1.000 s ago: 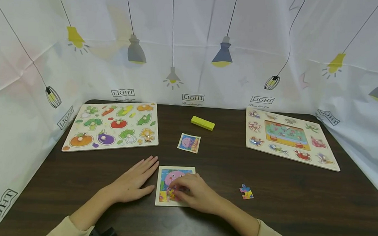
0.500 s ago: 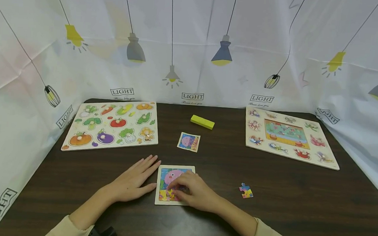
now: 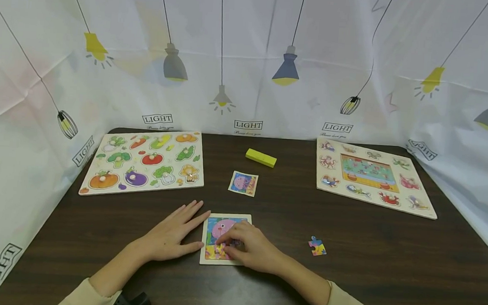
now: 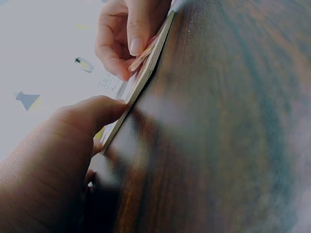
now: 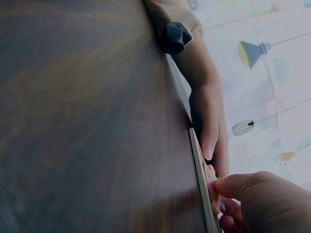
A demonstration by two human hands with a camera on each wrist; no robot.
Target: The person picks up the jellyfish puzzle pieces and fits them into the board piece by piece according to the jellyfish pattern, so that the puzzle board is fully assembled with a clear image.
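Observation:
A small framed jigsaw tray [image 3: 226, 215] with a pink animal picture lies on the dark table near me. My left hand [image 3: 171, 234] rests flat beside it with straight fingers, and its thumb [image 4: 99, 110] touches the tray's left edge [image 4: 146, 80]. My right hand [image 3: 248, 250] lies over the tray's lower half. Its curled fingers [image 4: 127, 36] pinch a jigsaw piece [image 3: 220, 250] that is tilted against the tray's lower left corner. In the right wrist view the same piece [image 5: 212, 187] shows between my thumb and the tray [image 5: 200, 170].
A loose jigsaw piece [image 3: 317, 246] lies to the right of the tray. Farther back are a small picture card [image 3: 243, 183] and a yellow block [image 3: 261, 157]. A vegetable peg board [image 3: 142, 162] sits at the back left, a sea-animal board [image 3: 374, 177] at the back right. Printed curtains enclose the table.
My left hand has slid slightly right, closer against the tray's edge. My right hand has stayed on the piece with only small finger shifts.

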